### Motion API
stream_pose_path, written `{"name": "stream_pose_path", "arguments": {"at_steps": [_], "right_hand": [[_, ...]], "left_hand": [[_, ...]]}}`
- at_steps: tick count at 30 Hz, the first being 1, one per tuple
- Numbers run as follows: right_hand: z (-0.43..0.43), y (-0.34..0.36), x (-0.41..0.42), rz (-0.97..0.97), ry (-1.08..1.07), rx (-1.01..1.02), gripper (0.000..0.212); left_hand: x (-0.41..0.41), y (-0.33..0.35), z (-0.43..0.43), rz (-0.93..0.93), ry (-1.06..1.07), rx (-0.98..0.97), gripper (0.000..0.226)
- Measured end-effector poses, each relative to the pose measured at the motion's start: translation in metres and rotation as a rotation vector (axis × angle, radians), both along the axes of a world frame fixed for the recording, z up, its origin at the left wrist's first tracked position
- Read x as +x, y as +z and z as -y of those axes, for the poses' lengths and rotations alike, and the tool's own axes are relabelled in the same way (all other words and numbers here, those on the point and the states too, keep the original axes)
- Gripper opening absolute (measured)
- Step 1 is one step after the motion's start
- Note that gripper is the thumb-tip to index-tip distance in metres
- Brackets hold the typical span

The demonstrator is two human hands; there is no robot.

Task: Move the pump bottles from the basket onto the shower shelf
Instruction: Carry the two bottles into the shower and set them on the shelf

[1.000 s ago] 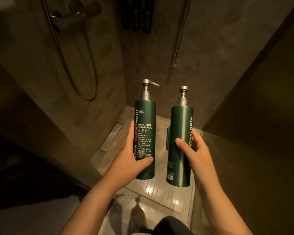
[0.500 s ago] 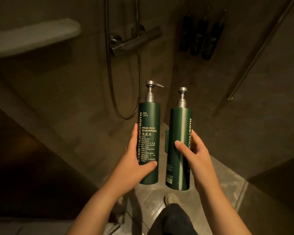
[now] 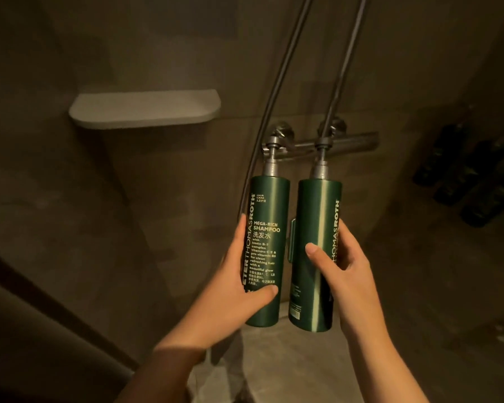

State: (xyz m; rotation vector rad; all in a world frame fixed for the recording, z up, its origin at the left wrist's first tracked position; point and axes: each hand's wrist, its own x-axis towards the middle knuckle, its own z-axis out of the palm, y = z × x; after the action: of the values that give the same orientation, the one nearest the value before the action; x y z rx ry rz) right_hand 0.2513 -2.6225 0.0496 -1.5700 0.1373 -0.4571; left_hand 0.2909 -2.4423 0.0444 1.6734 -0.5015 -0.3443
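While each hand [image 3: 239, 289] [image 3: 346, 274] grips 1 upright pump bottle [image 3: 269, 228] [image 3: 314, 228], both are side by side.

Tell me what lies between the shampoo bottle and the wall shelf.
In the head view, one shower hose crosses that stretch, just left of the shampoo bottle pump; otherwise only bare wall lies before the shelf.

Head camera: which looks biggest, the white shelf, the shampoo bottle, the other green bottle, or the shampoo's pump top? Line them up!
1. Tied: the shelf, the shampoo bottle and the other green bottle look about equally long. The shelf sits farther away, so I won't rank them.
2. Smallest: the shampoo's pump top.
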Motion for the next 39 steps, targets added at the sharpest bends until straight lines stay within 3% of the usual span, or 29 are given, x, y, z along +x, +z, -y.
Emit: {"name": "stream_pose_path", "arguments": {"at_steps": [11,28,39], "right_hand": [[-0.035,0.062,0.09,0.203,0.191,0.003,0.075],[-0.097,0.138,0.194,0.568,0.285,-0.063,0.074],[-0.103,0.147,0.261,0.59,0.396,-0.068,0.08]], "left_hand": [[0.046,0.074,-0.045,0.23,0.312,0.026,0.106],[0.125,0.138,-0.079,0.539,0.641,-0.049,0.108],[0.173,0.154,-0.075,0.674,0.847,0.061,0.107]]}}
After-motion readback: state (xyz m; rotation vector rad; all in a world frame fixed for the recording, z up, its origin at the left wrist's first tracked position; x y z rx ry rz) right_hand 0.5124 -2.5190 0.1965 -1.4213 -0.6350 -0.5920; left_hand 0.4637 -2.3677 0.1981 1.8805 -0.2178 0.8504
